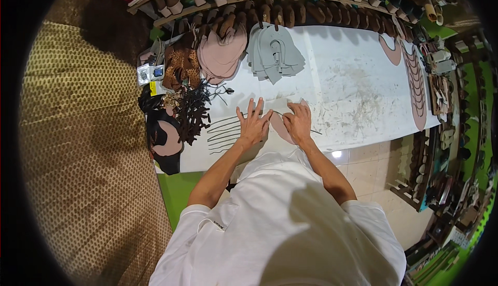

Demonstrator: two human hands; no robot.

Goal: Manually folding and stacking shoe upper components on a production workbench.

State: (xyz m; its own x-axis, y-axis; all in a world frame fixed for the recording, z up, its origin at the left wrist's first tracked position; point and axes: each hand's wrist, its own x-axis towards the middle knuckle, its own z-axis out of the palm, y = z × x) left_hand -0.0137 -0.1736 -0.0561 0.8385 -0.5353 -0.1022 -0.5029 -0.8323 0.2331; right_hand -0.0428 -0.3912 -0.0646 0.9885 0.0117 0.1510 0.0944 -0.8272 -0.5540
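"Grey thin strips (223, 134), near left: risk?"

"Left hand (254, 126), fingers spread wide beside them, could drag them crooked if it slides."

"Further right?"

"Pink rounded piece (280, 126), between both hands. Right hand (299, 123) curled narrow; cannot tell its hold. Uneven pressure might skew the piece."

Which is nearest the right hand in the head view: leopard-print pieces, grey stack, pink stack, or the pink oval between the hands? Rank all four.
From the right hand:
1. Pink oval: at its left side.
2. Grey stack: ahead, slightly left.
3. Pink stack: ahead, farther left.
4. Leopard-print pieces: farthest left.
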